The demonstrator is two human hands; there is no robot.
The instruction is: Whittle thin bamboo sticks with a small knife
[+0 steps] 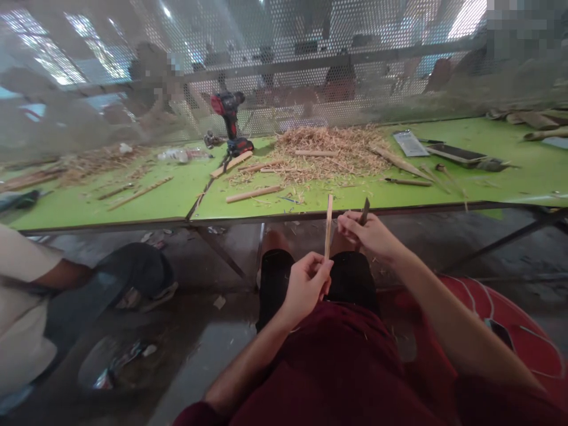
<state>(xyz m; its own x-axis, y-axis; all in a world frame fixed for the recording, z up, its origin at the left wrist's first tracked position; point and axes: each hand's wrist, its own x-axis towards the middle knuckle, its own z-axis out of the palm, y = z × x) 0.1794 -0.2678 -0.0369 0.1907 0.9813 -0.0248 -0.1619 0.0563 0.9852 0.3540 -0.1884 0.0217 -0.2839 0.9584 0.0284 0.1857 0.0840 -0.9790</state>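
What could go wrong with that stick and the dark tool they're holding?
The dark tool in the right hand has a slanted tip. If it's sharp, a slip might nick the left hand, which holds the stick close by.

The stick looks thin, so pressing hard might snap it.

The drill stands upright on the green table, so a bump might tip it over.

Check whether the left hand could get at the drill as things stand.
Probably not right away: the left hand holds a strip, and the drill stands farther back on the table, beyond a stick.
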